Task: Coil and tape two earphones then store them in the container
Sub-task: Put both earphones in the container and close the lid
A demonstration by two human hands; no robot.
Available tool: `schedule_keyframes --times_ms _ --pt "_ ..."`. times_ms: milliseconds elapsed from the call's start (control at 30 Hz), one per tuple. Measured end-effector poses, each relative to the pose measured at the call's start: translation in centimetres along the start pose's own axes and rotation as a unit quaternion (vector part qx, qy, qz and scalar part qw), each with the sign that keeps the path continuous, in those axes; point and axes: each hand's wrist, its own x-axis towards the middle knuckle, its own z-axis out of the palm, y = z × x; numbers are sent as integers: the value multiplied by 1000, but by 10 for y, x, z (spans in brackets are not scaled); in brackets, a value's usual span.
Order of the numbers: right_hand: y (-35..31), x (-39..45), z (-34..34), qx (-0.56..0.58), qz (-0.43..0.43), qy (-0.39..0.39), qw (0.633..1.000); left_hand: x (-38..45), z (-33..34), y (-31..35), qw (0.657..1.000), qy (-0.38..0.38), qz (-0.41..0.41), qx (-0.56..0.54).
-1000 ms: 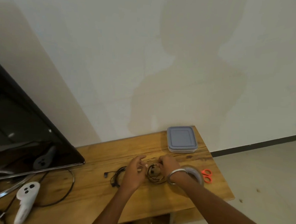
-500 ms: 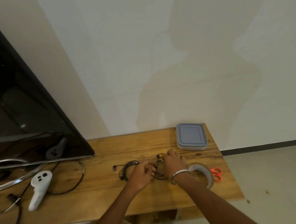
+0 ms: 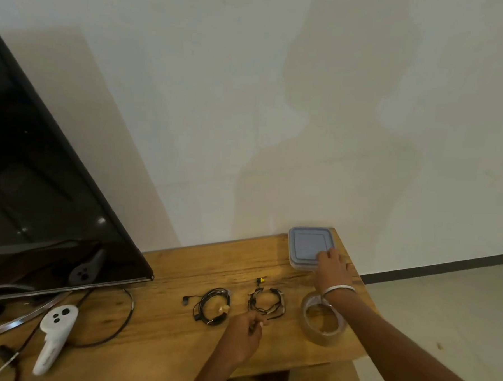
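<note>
The left hand (image 3: 244,334) hovers low over the wooden table (image 3: 161,340), fingers loosely curled, holding nothing, just before two coiled earphones (image 3: 240,304). Farther, the right hand (image 3: 332,270) stretches forward, straight fingers resting on the lidded container (image 3: 308,244) by the wall.

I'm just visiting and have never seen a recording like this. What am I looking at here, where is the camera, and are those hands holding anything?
There is no machine: a person wears a camera on the head, looking down at a wooden table. On it lie two coiled black earphones, a tape roll and a lidded grey container. The right hand rests on the container's near corner. The left hand sits beside the earphones, fingers curled; whether it pinches anything is unclear. A white controller and a dark screen are on the left.
</note>
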Motion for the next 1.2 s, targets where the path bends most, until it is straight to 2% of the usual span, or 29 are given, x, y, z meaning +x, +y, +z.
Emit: schedule_keyframes --times_ms 267,467,800,967,1200 --pt "6 28 5 142 116 -37 982 14 18 -9 1000 -7 -15 -2" --pt "10 45 13 209 172 -25 962 18 14 -15 1000 4 -20 4" --pt "6 45 18 295 152 -7 943 17 11 -16 1000 17 -22 -14" --pt "-22 23 13 311 86 -3 946 5 -1 -17 998 27 -33 -41" --pt "-63 -27 16 281 31 -46 958 -12 -14 -21 995 55 -54 -70"
